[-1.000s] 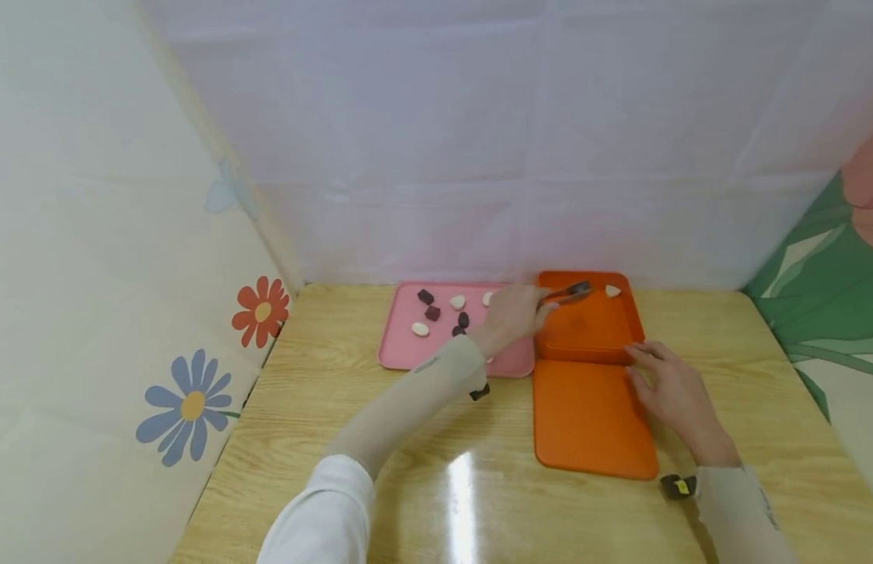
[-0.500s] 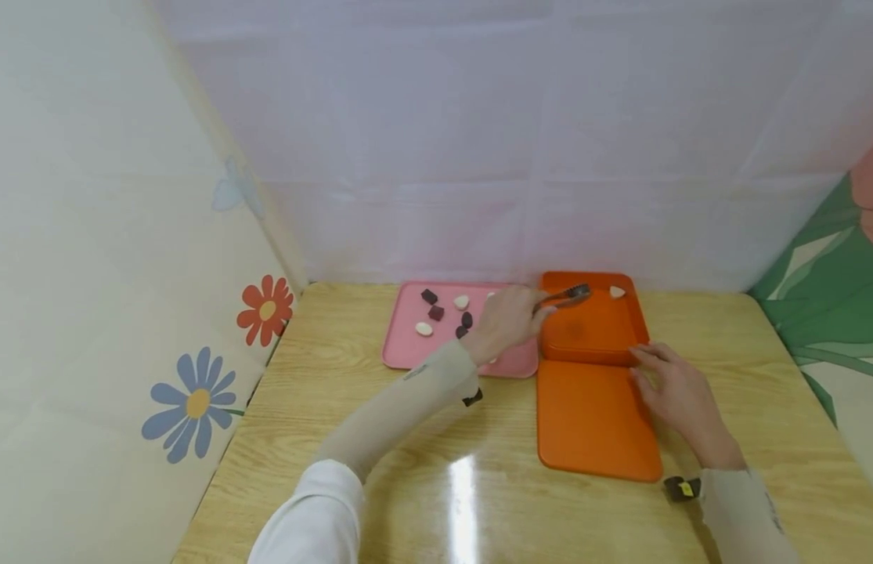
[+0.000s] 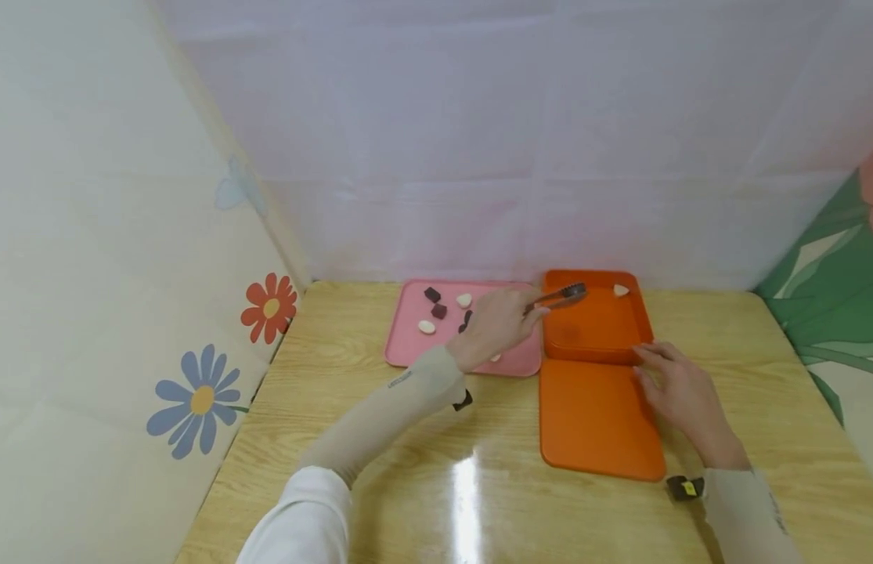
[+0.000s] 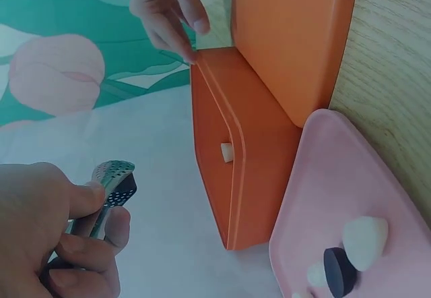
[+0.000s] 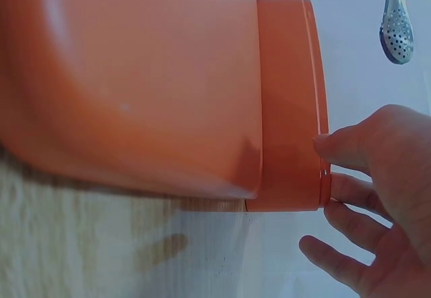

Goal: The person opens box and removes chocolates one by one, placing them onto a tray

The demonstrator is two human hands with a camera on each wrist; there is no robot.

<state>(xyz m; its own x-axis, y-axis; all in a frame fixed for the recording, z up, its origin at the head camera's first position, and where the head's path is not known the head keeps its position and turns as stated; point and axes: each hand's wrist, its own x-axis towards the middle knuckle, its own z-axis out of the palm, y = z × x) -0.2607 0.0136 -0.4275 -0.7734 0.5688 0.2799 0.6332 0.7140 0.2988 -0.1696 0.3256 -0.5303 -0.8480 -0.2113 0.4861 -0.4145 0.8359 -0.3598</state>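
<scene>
My left hand (image 3: 496, 323) grips small metal tongs (image 3: 571, 293) with perforated heads, held above the left part of an orange box (image 3: 597, 327). Nothing shows between the tong heads (image 4: 120, 182) in the left wrist view. One small white piece (image 3: 621, 290) lies in the box's far right corner. At the box's near right corner, my right hand (image 3: 679, 392) pinches the rim between thumb and fingers, as the right wrist view shows. White pieces (image 3: 426, 327) and dark brown pieces (image 3: 439, 311) are spread over a pink tray (image 3: 397, 351), some of them hidden behind my left hand.
An orange lid (image 3: 600, 423) lies flat on the wooden table (image 3: 408, 486), against the near side of the box. The pink tray adjoins the box on its left. A pale sheet (image 3: 422, 141) hangs behind, and printed panels stand at both sides.
My left hand has drifted slightly left with the tongs, from over the box's middle toward the pink tray. The right hand stays at the box corner. The head view has shifted a little.
</scene>
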